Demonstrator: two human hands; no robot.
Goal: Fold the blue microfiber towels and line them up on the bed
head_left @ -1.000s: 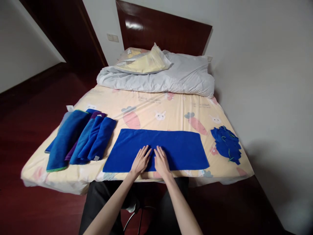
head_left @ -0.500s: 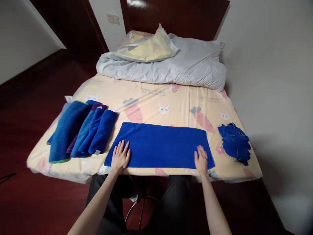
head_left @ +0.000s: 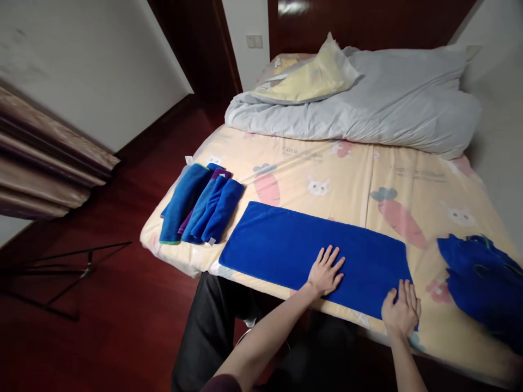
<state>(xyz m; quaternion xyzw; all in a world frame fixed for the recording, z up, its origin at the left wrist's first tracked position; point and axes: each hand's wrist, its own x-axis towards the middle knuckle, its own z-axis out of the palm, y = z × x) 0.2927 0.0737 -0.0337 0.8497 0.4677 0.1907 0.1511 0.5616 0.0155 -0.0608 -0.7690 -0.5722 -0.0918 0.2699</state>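
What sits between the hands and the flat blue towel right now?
Nothing visible. The left hand lies flat on the blue towel, and the right hand rests on its near right corner. The folded towels and the crumpled pile lie off to either side.

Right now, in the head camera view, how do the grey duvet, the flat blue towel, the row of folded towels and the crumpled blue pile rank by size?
1. grey duvet, largest though farthest.
2. flat blue towel.
3. and 4. row of folded towels and crumpled blue pile: unsure, since the pile lies nearer and is cut by the frame edge.
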